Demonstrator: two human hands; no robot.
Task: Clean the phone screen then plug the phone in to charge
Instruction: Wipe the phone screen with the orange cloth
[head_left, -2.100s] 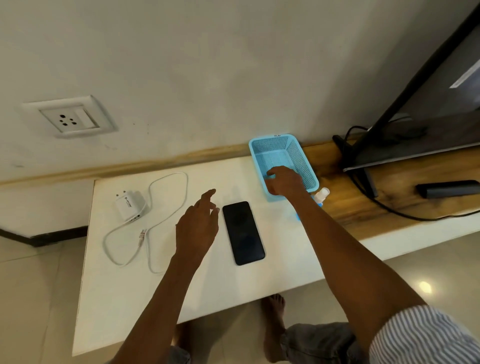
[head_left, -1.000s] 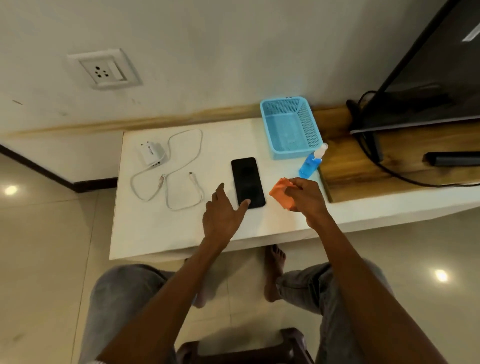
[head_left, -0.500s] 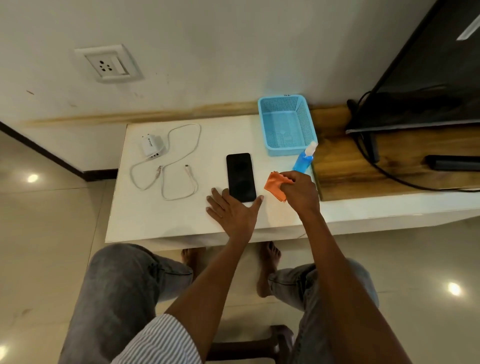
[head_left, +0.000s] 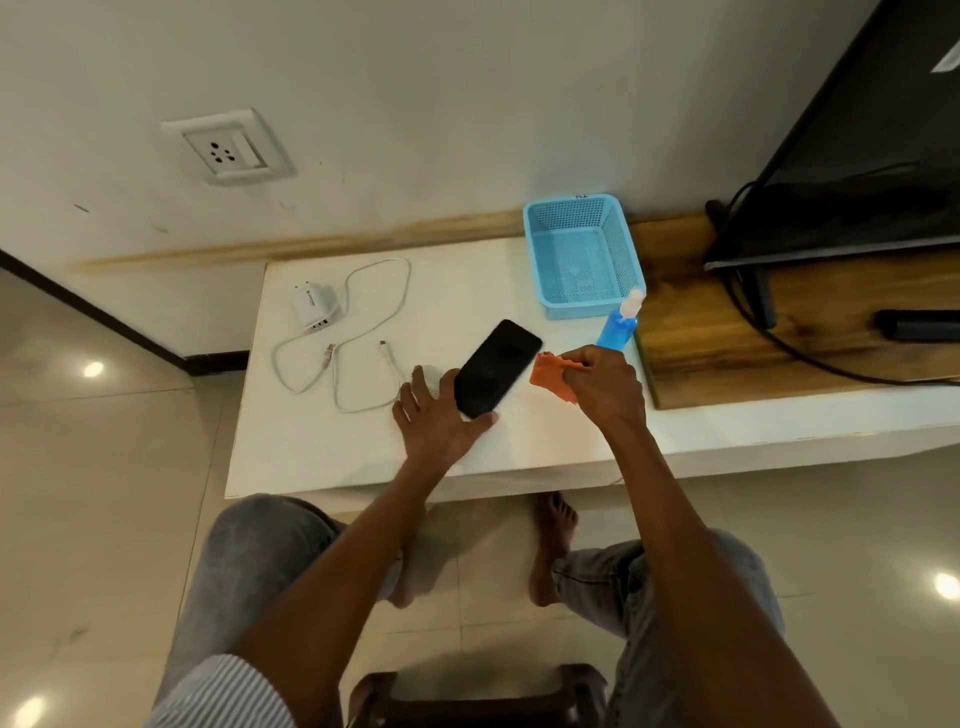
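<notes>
Room and obstacles on the white table (head_left: 332, 457)

Bare tabletop is lying open along the near edge; the cable (head_left: 358, 332) is sprawling left, while basket (head_left: 584, 257) and spray bottle (head_left: 618, 325) are crowding the right.

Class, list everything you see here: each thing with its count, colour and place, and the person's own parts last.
phone: 1, black, table middle, tilted
cloth: 1, orange, in right hand
spray bottle: 1, blue, beside basket
basket: 1, blue, table back
charger: 1, white, table left
cable: 1, white, beside charger
socket: 1, white, wall
table: 1, white
TV: 1, black, right
remote: 1, black, wooden shelf
stool: 1, dark, floor
left hand: holds phone
right hand: grips cloth
</notes>
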